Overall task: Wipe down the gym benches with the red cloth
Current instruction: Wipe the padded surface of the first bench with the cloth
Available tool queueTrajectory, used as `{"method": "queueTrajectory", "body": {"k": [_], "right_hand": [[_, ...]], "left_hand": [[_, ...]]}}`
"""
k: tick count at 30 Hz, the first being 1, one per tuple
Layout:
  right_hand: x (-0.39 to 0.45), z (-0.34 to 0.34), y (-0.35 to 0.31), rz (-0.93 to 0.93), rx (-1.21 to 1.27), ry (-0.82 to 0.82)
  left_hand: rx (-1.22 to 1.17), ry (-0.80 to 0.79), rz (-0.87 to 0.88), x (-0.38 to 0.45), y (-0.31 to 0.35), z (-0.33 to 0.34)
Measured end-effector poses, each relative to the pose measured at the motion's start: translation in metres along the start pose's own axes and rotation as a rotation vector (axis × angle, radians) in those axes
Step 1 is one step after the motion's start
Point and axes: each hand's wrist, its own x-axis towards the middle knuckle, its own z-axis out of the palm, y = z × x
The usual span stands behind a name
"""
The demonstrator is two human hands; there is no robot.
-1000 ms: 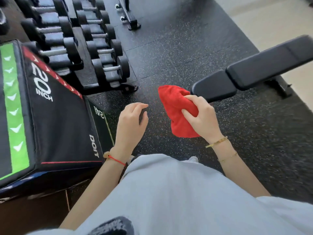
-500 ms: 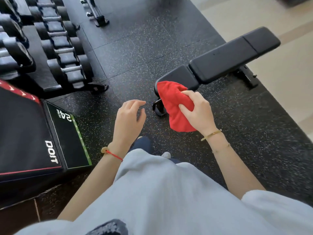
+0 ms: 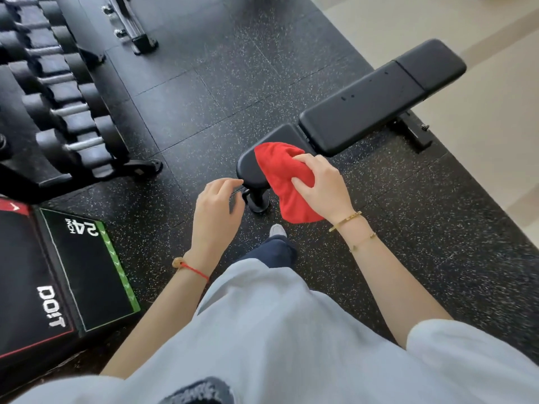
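A black padded gym bench (image 3: 367,109) runs from the middle of the view up to the right, with a small seat pad nearest me and a long back pad beyond it. My right hand (image 3: 320,185) holds the crumpled red cloth (image 3: 280,176) over the near seat pad; whether the cloth touches the pad I cannot tell. My left hand (image 3: 217,208) hovers beside the seat's near end with its fingers loosely curled and nothing in it.
A rack of black dumbbells (image 3: 58,97) stands at the upper left. A black plyo box (image 3: 52,287) marked 24 INCH sits at the lower left. Another machine's foot (image 3: 137,36) is at the top. Speckled rubber flooring (image 3: 204,91) meets pale tiles (image 3: 481,126) on the right.
I have stepped toward the bench, so it now lies under my hands. The red cloth has gone from in front of the bench's end to over the seat pad.
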Motion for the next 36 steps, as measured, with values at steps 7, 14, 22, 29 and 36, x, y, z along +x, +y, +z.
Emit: {"method": "queueTrajectory", "body": {"k": [7,14,22,29,36], "right_hand": [[0.093,0.002,0.051,-0.038,0.005,-0.050],[0.172,0.028,0.100,-0.049,0.021,-0.151],[0.254,0.119,0.182,-0.122,0.004,-0.219],[0.293,0.219,0.274,-0.234,-0.012,-0.215],[0.314,0.285,0.345,-0.467,-0.282,0.067]], "left_hand": [[0.026,0.078,-0.017,0.077,0.002,0.059],[0.120,0.104,-0.099,0.132,-0.026,0.113],[0.191,0.155,-0.205,0.169,-0.098,0.216],[0.240,0.142,-0.202,0.175,-0.176,0.341],[0.344,0.137,-0.195,0.180,-0.236,0.427]]}}
